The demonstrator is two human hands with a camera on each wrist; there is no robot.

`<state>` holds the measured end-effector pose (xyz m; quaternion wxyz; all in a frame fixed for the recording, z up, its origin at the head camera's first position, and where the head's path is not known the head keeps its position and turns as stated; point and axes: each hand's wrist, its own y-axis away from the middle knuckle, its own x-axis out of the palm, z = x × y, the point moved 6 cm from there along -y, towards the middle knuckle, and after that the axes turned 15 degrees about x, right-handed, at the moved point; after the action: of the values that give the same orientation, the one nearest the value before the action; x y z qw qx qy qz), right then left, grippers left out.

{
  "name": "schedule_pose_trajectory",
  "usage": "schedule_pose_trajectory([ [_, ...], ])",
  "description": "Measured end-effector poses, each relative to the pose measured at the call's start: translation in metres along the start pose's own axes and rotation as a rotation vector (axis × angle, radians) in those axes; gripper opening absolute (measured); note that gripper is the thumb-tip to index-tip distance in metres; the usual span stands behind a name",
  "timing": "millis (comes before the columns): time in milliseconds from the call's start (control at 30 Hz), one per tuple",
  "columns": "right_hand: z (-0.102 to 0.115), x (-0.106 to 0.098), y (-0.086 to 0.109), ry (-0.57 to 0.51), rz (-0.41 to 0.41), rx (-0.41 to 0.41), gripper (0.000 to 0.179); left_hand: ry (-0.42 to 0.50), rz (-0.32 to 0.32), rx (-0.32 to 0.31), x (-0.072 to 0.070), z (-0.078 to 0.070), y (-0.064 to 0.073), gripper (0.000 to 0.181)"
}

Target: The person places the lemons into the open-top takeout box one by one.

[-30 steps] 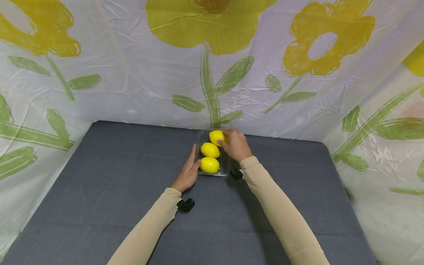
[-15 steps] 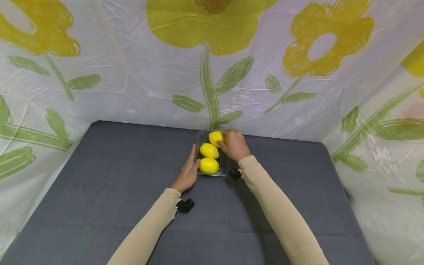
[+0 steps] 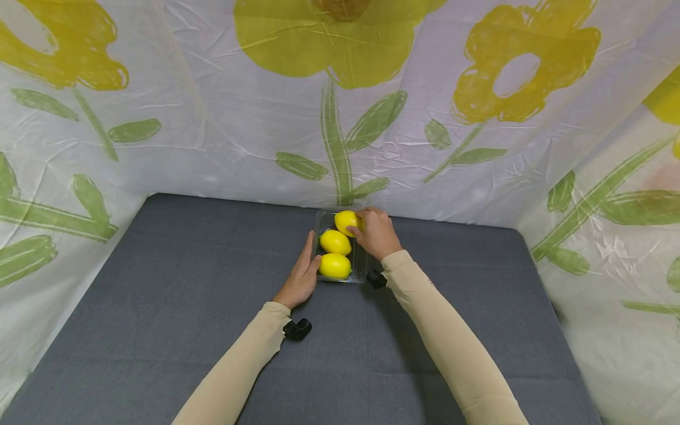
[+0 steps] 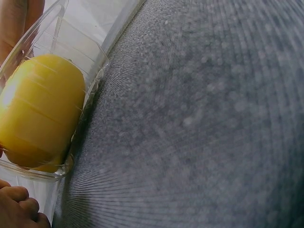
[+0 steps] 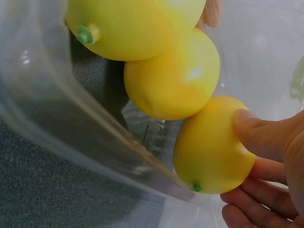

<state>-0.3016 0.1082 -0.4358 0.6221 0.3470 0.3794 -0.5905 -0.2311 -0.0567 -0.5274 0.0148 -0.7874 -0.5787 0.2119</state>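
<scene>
Three yellow lemons lie in a row in a clear plastic container near the table's back edge. My right hand pinches the far lemon between thumb and fingers. In the right wrist view, that far lemon touches the middle lemon, and its green tip points down. The near lemon fills much of the container in the left wrist view. My left hand rests along the container's left side with fingers extended, its thumb by the near lemon. Some right fingers are hidden in the head view.
Dark grey cloth covers the table. A white curtain with yellow flowers hangs right behind the container and along both sides. Black wrist cameras show on the left wrist and right wrist.
</scene>
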Motion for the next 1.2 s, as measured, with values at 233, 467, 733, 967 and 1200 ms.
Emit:
schedule_pose_trajectory([
  [233, -0.006, -0.001, -0.002, -0.027, 0.061, 0.014, 0.054, 0.001, -0.007, -0.004, 0.0, 0.001, 0.001, 0.062],
  [467, -0.007, -0.003, -0.003, -0.043, 0.05, -0.028, 0.053, 0.002, -0.011, -0.002, 0.0, -0.001, 0.001, 0.063],
  [733, -0.007, -0.01, -0.005, -0.128, 0.032, -0.025, 0.048, 0.001, -0.004, -0.024, 0.0, 0.0, 0.0, 0.063],
  [967, -0.006, -0.014, -0.003, -0.138, -0.009, -0.053, 0.045, -0.003, -0.001, -0.016, -0.001, -0.002, 0.0, 0.063],
  [1200, -0.009, -0.013, -0.003, -0.155, -0.056, -0.056, 0.039, -0.013, 0.003, -0.019, -0.001, 0.0, 0.001, 0.063],
])
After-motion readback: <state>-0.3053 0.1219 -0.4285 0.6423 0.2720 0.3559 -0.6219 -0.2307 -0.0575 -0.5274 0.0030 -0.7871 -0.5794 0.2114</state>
